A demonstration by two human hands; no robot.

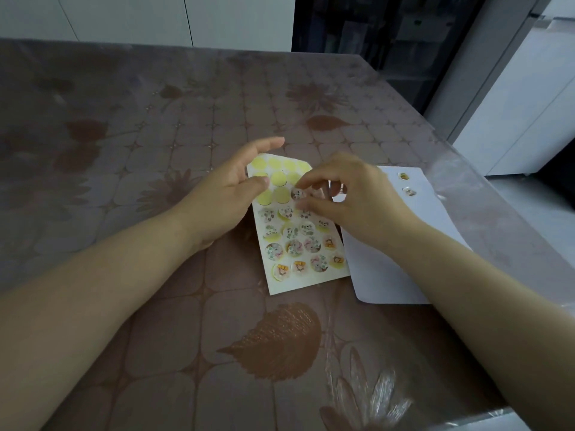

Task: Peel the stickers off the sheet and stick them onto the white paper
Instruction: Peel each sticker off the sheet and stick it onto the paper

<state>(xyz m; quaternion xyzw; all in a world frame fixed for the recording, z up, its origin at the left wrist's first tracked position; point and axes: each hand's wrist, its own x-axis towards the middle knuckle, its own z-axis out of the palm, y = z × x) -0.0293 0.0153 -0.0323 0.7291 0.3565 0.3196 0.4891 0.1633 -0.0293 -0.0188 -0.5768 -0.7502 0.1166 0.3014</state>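
Nearest me, the worktop (186, 306) shows its brown leaf-patterned cover. On it lies the sticker sheet (295, 244), its near rows full of round pictures, its far rows bare yellow circles. My left hand (227, 194) rests on the sheet's left edge, fingers loosely spread, thumb pressing it down, gripping nothing. My right hand (348, 197) hovers over the sheet, thumb and forefinger pinched at the edge of 1 round sticker (298, 193); whether it is lifted I cannot tell. Just right of the sheet lies the white paper (389, 269), with 2 stickers (406, 183) near its far end.
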